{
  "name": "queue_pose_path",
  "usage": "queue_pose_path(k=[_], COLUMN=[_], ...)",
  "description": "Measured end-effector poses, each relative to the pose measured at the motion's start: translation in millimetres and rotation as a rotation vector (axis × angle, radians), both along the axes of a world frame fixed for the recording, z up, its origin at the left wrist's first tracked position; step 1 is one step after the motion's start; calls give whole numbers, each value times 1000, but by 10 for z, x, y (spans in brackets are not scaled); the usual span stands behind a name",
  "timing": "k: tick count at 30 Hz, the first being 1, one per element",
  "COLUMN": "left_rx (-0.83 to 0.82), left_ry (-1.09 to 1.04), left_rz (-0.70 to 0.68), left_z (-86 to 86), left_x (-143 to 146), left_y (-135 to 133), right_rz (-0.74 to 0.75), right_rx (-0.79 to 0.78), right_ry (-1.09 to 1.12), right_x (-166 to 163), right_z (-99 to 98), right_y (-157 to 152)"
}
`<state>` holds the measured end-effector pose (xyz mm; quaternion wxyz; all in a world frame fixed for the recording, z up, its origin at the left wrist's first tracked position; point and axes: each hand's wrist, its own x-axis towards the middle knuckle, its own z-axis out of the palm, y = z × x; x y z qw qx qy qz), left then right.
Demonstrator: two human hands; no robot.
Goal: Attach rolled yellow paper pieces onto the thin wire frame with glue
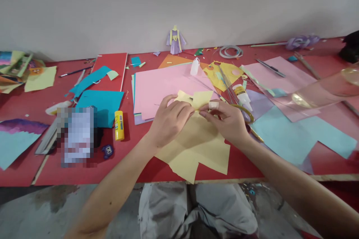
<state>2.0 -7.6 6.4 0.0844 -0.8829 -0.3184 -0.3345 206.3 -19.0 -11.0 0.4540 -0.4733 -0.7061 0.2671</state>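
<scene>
Both forearms reach in from the near edge of the red worktop (pixel 134 170) and angle toward each other, so the hands nearly meet over a large pale yellow sheet (pixel 204 145). The left hand (pixel 171 117) lies palm down with knuckles raised and fingers bent, its grip closed on the lower edge of a small pale yellow piece (pixel 203 98). The right hand (pixel 224 119) comes in from the other side, thumb and forefinger pinched together at the same edge, a white strip (pixel 213 105) wrapped round one finger. The small piece stands up between the two sets of fingertips, above the large sheet; whether the two papers are joined cannot be told. Of the containers, a white squeeze bottle (pixel 195 66) rests on the stacked pink sheets (pixel 165 86) past the hands, and a white glue bottle (pixel 241 95) with a yellow label lies tilted near the right hand, close to gold-handled scissors (pixel 246 114). A capped yellow glue stick (pixel 119 126) lies to the left, touching or just beside a blue sheet (pixel 99 101). At the far right a clear cylinder (pixel 322 87) lies on its side over pink paper; its walls are see-through, with the paper's colour showing through. What the two white bottles hold cannot be seen.
</scene>
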Motion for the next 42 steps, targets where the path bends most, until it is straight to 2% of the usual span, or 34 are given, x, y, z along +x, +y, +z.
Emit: queue_pose_path(k=[11, 19, 26, 34, 42], left_rx=[98, 140, 176, 132, 172], left_ry=[-33, -12, 35, -15, -52], left_rz=[-21, -35, -43, -19, -15], left_z=[17, 35, 69, 19, 20], left_x=[-10, -20, -8, 0, 27], left_y=[-3, -43, -57, -60, -41], right_rz=[-24, 25, 40, 61, 97], right_rx=[-59, -284, -393, -438, -471], right_ry=[154, 530, 595, 605, 649], right_x=[-37, -79, -71, -63, -82], right_z=[25, 65, 60, 72, 91], right_y=[-24, -2, 3, 5, 9])
